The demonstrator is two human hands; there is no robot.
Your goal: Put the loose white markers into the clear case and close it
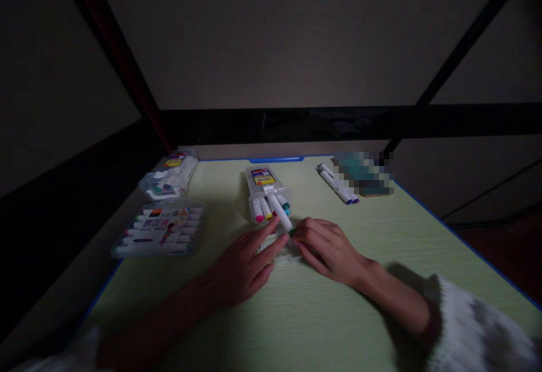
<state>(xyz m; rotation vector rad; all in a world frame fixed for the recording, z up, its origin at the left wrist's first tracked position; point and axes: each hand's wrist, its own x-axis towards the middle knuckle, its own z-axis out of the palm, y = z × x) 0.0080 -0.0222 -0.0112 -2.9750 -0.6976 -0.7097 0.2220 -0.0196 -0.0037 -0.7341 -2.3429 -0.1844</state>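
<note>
In the middle of the table lies a clear plastic marker case [277, 180], its near end open. Several white markers with pink, yellow and teal ends [259, 209] show inside it. A white marker with a dark green end [280, 214] slants out of the opening toward me. My right hand [328, 246] pinches that green end between thumb and fingers. My left hand [248, 265] hovers just left of it, fingers stretched out and apart, their tips near the marker. Beneath the fingertips, the case's clear lid [288, 252] is partly hidden.
On the left stand a second clear marker case [169, 175] and a flat case of markers [158, 228]. Two loose markers [336, 183] lie at the right, beside a blurred-out green item [364, 174]. The table [339, 321] has a blue edge.
</note>
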